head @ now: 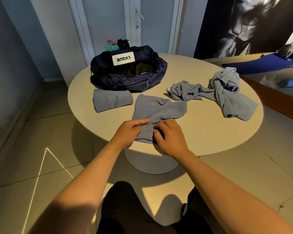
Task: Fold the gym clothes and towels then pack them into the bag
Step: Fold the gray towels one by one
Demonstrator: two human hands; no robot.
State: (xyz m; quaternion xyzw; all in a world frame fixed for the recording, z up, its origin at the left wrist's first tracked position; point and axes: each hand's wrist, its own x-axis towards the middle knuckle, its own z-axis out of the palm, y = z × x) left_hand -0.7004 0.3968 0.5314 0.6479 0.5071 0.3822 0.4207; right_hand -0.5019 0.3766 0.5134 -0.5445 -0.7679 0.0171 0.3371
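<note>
A grey-blue towel (157, 109) lies partly spread at the near edge of the round table (201, 132). My left hand (128, 130) pinches its near left part between thumb and forefinger. My right hand (169, 137) grips the cloth's near edge with curled fingers. One folded grey-blue towel (112, 102) lies left of it. Two crumpled grey-blue cloths (184, 92) (228, 93) lie to the right. The open navy duffel bag (128, 71) with a white label stands at the table's far side.
Behind the bag stand a teal bottle (111, 46) and a black bottle (123, 43). A white door is beyond the table. A blue mat (260, 65) and a dark poster are at the right. My knees are below the table's edge.
</note>
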